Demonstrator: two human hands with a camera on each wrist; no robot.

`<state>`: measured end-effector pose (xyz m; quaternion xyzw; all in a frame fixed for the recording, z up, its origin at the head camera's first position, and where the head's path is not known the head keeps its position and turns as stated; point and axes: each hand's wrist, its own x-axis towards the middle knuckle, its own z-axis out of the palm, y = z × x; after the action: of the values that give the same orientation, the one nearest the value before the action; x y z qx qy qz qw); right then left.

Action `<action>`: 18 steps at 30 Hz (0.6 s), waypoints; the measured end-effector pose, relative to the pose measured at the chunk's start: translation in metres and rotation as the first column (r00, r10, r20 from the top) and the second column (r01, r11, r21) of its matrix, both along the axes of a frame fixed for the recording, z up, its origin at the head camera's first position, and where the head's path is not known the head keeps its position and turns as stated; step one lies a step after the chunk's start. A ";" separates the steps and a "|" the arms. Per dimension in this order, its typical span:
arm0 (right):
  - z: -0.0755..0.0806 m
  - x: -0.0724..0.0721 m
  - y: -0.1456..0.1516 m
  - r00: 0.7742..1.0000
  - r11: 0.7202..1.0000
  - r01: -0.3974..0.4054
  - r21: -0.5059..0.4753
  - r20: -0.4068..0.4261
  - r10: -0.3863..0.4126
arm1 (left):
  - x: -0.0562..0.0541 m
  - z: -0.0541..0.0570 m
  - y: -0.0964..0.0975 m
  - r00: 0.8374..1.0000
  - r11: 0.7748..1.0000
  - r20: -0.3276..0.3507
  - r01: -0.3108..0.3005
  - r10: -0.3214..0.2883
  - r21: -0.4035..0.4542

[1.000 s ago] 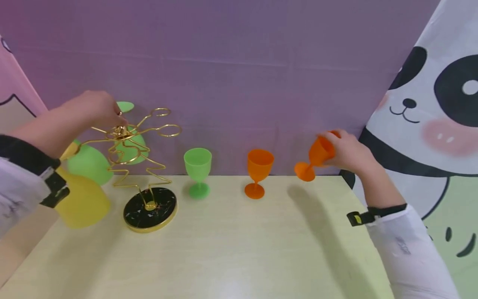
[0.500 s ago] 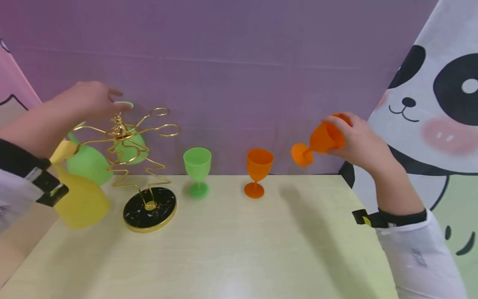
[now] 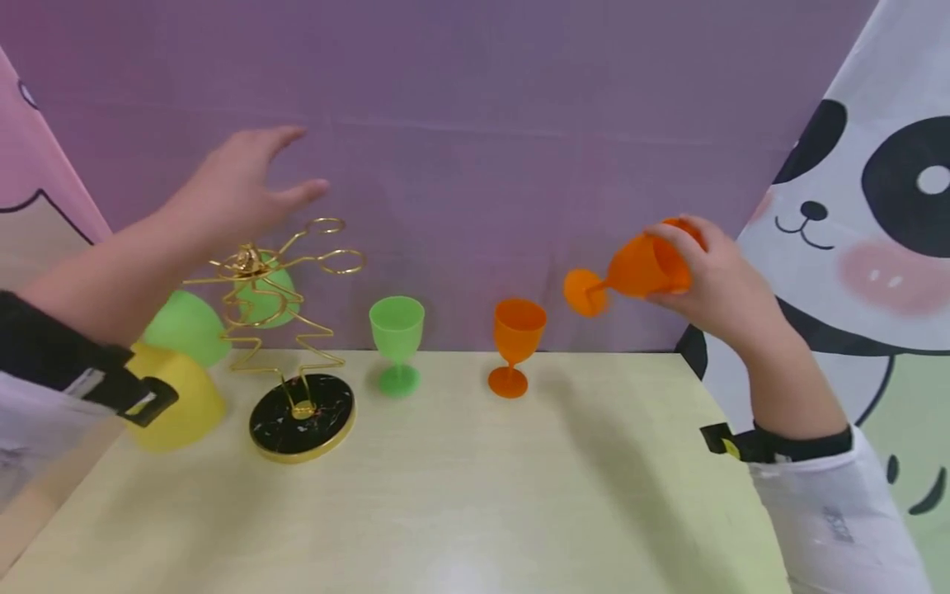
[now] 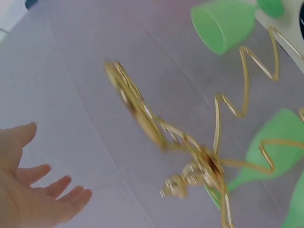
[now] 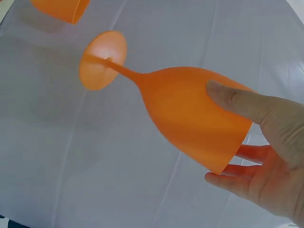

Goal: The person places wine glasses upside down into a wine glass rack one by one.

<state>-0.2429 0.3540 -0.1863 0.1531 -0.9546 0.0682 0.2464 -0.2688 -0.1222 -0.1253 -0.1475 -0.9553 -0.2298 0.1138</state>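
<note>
My right hand (image 3: pixel 716 285) grips an orange goblet (image 5: pixel 190 116) by its bowl, off the table. The goblet is tipped on its side, its foot pointing left and its mouth toward my palm. With thumb and fingers spread, my left hand (image 3: pixel 241 181) is raised over a gold wire rack (image 3: pixel 300 318) and holds nothing. That rack has ring-ended arms, a small gold figure (image 4: pixel 183 178) on top and a round black base. Green goblets (image 3: pixel 267 289) and a yellow one (image 3: pixel 178 400) hang on its left and far sides, partly behind my left arm.
A green goblet (image 3: pixel 397 334) and an orange goblet (image 3: pixel 517 334) stand upright on the pale table (image 3: pixel 460 478), between the rack and my right hand. A purple cloth (image 3: pixel 475 165) hangs behind the table, and a panda-print cloth (image 3: pixel 853 239) covers the right side.
My left hand has left the top of the rack, rising and moving right as its fingers spread. My right hand has lifted the orange goblet and tilted it further sideways.
</note>
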 end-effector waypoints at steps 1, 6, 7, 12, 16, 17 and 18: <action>-0.001 0.000 -0.001 1.000 1.000 -0.010 -0.011 -0.008 0.010 | 0.004 -0.001 0.006 1.000 1.000 -0.023 0.015 -0.014 0.026; -0.003 0.001 -0.006 0.997 0.996 -0.059 -0.069 -0.053 0.055 | 0.022 -0.011 0.036 0.985 0.987 -0.144 0.113 -0.096 0.111; -0.004 0.002 -0.007 0.996 0.994 -0.066 -0.082 -0.057 0.061 | 0.024 -0.013 0.042 0.981 0.983 -0.161 0.131 -0.110 0.127; -0.012 0.002 -0.014 0.993 0.984 -0.090 -0.157 -0.095 0.075 | 0.035 -0.024 0.062 0.972 0.954 -0.179 0.193 -0.154 0.230; -0.023 -0.002 -0.020 0.980 0.965 -0.142 -0.222 -0.169 0.105 | 0.043 -0.038 0.072 0.958 0.918 -0.205 0.258 -0.202 0.300; -0.026 -0.003 -0.022 0.974 0.957 -0.168 -0.237 -0.187 0.124 | 0.045 -0.043 0.074 0.954 0.911 -0.213 0.272 -0.212 0.311; -0.030 -0.004 -0.024 0.969 0.949 -0.190 -0.252 -0.202 0.140 | 0.048 -0.048 0.076 0.949 0.900 -0.224 0.287 -0.221 0.327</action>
<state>-0.2472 0.3305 -0.2160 0.2034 -0.8937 0.2035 0.3444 -0.2212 -0.0464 -0.1733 -0.2686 -0.8559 -0.3970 0.1942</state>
